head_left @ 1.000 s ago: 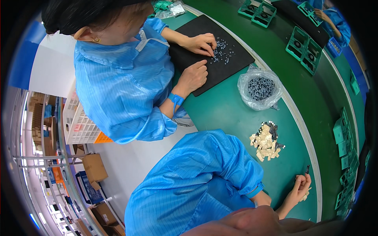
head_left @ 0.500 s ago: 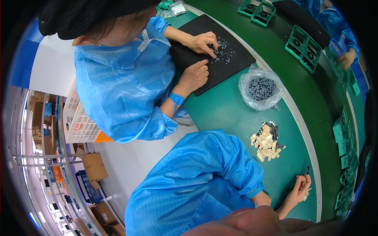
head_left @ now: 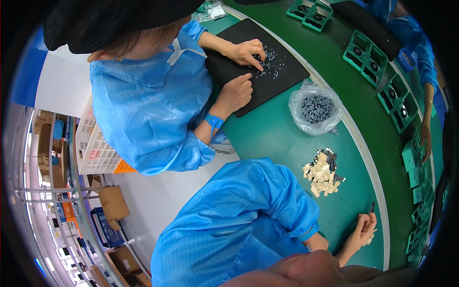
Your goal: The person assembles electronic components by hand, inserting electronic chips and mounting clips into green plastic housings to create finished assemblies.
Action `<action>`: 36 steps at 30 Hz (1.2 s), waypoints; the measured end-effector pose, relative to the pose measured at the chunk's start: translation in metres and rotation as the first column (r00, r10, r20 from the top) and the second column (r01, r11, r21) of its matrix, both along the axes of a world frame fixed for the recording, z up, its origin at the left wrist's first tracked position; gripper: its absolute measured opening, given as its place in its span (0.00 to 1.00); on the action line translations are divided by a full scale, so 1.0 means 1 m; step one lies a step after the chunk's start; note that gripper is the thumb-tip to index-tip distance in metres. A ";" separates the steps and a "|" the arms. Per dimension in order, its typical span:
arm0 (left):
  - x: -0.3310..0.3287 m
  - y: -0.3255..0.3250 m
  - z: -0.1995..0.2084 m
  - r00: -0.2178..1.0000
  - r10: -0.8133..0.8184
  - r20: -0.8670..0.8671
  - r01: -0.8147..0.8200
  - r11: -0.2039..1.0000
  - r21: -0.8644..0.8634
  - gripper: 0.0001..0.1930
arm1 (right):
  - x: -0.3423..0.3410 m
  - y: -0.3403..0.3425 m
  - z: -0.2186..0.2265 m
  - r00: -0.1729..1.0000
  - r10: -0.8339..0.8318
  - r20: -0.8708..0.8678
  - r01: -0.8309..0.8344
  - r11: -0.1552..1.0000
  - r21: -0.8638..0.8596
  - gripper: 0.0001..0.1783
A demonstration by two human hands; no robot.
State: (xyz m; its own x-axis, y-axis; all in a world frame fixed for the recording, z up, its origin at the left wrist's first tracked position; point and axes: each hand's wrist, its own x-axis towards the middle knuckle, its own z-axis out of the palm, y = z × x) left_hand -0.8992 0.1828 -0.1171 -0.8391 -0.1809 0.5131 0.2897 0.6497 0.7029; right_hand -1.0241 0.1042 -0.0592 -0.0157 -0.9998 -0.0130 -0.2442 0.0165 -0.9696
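My right hand [head_left: 362, 234] is closed in a pinch near the table's right edge. A small, narrow black part [head_left: 372, 206] sticks up from its fingertips. Cream-coloured pieces [head_left: 371, 239] show partly beside and under this hand. Of my left arm, the blue sleeve and wrist [head_left: 317, 242] with a blue band show. The fingers of my left hand are hidden behind the blurred shape at the lower edge. Ahead of my left sleeve lies a loose pile of cream-coloured tabs [head_left: 321, 179], with small black parts and white bits mixed in along its upper side.
A clear plastic bag [head_left: 306, 123] full of small dark pieces stands on the green table [head_left: 258, 136]. To my left, a co-worker's hands sort small pieces on a black mat [head_left: 229, 71]. Green trays [head_left: 357, 57] lie on the green belt, and another person's arm [head_left: 427, 119] reaches down across it.
Across the belt, the other person's arm has swung down and closer to the lower trays. A pair of green trays now lies beside it. My right hand holds nearly the same place.
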 end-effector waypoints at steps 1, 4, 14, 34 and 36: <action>0.000 0.001 -0.001 0.999 0.008 -0.038 -0.007 1.000 0.017 0.07 | 0.000 0.000 0.001 1.000 -0.001 -0.013 0.001 1.000 0.006 0.17; -0.003 0.004 -0.004 1.000 0.010 -0.026 -0.011 0.999 -0.046 0.07 | 0.002 0.001 0.004 1.000 -0.002 -0.017 0.002 1.000 0.015 0.17; 0.003 -0.002 0.010 1.000 -0.016 -0.003 0.016 0.999 -0.030 0.07 | 0.002 0.001 0.005 1.000 0.018 0.026 -0.018 1.000 0.008 0.17; 0.026 -0.018 0.045 1.000 0.005 -0.015 -0.005 1.000 -0.019 0.08 | 0.001 0.000 0.005 1.000 0.007 0.006 -0.007 1.000 0.004 0.17; 0.012 -0.008 0.029 1.000 -0.007 -0.002 0.007 0.999 -0.053 0.08 | 0.000 0.002 0.007 1.000 0.009 0.013 -0.009 1.000 -0.011 0.17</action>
State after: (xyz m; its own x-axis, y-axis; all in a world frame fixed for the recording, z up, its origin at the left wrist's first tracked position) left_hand -0.8868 0.1749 -0.0878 -0.8391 -0.1476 0.5236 0.2957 0.6842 0.6667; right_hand -1.0244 0.1058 -0.0517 -0.0068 -1.0000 -0.0027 -0.2316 0.0042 -0.9728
